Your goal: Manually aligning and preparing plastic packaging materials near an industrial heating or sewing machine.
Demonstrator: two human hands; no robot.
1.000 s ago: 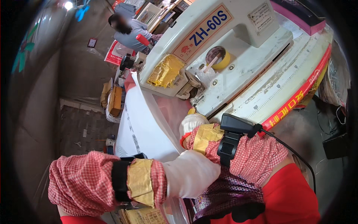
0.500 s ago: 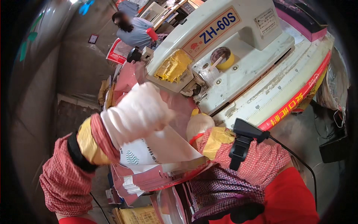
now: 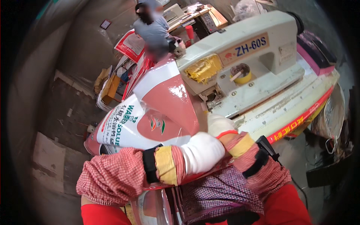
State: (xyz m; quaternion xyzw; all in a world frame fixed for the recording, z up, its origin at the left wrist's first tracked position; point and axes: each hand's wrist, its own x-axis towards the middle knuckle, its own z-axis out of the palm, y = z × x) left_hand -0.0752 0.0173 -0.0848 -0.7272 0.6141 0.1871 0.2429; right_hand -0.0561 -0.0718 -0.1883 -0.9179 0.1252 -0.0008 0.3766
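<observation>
A pink and white printed plastic bag [image 3: 170, 95] lies spread to the left of the white industrial sewing machine [image 3: 240, 56], its upper part bulging beside the machine's head. At the near right end of the bag, my left hand [image 3: 204, 152], in a white glove, is closed on it in a rounded grip. Right beside it, just below the needle area, my right hand [image 3: 220, 125], also gloved in white, is closed at the bag's edge. The fingertips of both hands are hidden. Over the machine's head a yellow cloth [image 3: 204, 68] is wrapped.
A tape roll [image 3: 242, 74] sits on the machine bed, under the arm. Along the near table edge runs a red printed strip [image 3: 300, 122]. A black and pink box [image 3: 317, 54] stands at the far right. Beyond the bag, a person [image 3: 152, 26] is at the back near a desk [image 3: 198, 18].
My left hand has come down and right, next to my right hand. The bag now spreads out on the left, showing its printed face. The view has shifted, so the machine appears farther right.
</observation>
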